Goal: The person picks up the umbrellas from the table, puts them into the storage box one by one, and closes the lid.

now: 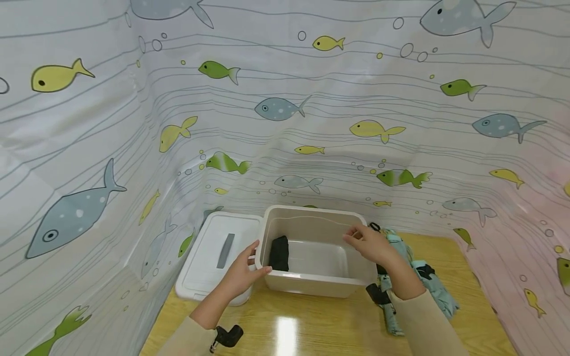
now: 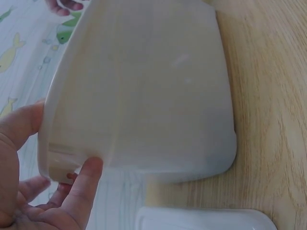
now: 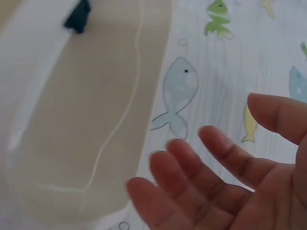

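An uncovered beige storage bin (image 1: 311,286) stands on the wooden table, with a dark folded cloth (image 1: 279,253) at the left end of its floor. At the bin's left end my left hand (image 1: 244,272) grips the rim, its thumb along the front corner. The left wrist view shows that hand (image 2: 53,191) around the end of the bin (image 2: 158,96). My right hand (image 1: 366,242) hovers over the bin's right end with fingers loosely bent and nothing in them. In the right wrist view its fingers (image 3: 184,189) are spread apart, beside the bin's rim.
A white lid (image 1: 202,262) with a grey handle lies left of the bin. To the right, light-green folded fabric items (image 1: 434,289) with black parts lie on the table (image 1: 329,326). A fish-print sheet (image 1: 285,148) surrounds the table's back and sides.
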Motion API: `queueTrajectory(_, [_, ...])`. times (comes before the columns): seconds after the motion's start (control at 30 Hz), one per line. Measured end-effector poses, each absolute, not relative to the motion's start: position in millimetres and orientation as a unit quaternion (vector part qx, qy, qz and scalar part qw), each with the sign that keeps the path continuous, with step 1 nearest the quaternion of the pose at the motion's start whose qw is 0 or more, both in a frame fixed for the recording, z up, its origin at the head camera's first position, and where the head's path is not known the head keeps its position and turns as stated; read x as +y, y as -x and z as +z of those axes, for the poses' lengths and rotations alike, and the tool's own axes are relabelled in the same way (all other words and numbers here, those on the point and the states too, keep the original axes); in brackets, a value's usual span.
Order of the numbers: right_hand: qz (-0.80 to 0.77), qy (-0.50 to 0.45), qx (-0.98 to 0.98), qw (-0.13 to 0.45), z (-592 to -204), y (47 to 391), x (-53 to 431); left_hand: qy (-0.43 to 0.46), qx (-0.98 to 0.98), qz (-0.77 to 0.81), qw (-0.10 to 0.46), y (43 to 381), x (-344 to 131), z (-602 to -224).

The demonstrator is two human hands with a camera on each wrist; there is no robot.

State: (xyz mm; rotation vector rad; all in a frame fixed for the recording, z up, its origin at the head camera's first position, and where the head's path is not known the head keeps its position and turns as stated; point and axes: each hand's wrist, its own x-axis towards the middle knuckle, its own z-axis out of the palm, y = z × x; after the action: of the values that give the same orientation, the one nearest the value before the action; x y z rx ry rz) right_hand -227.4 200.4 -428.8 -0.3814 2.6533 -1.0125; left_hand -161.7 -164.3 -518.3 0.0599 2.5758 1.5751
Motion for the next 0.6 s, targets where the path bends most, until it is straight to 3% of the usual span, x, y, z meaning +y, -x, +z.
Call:
queueTrajectory(0.17, [-0.334,0.127,0.930,0.092,-434.4,215.3,217.9,-0.019,0.851,0.521,0.058,162.3,-163.3,-518.9])
queueTrajectory(0.6, [-0.332,0.063,0.940,0.056,-456.8,186.7,275.9,-0.028,0.851,0.521,0.055,161.3,-164.9,-520.1])
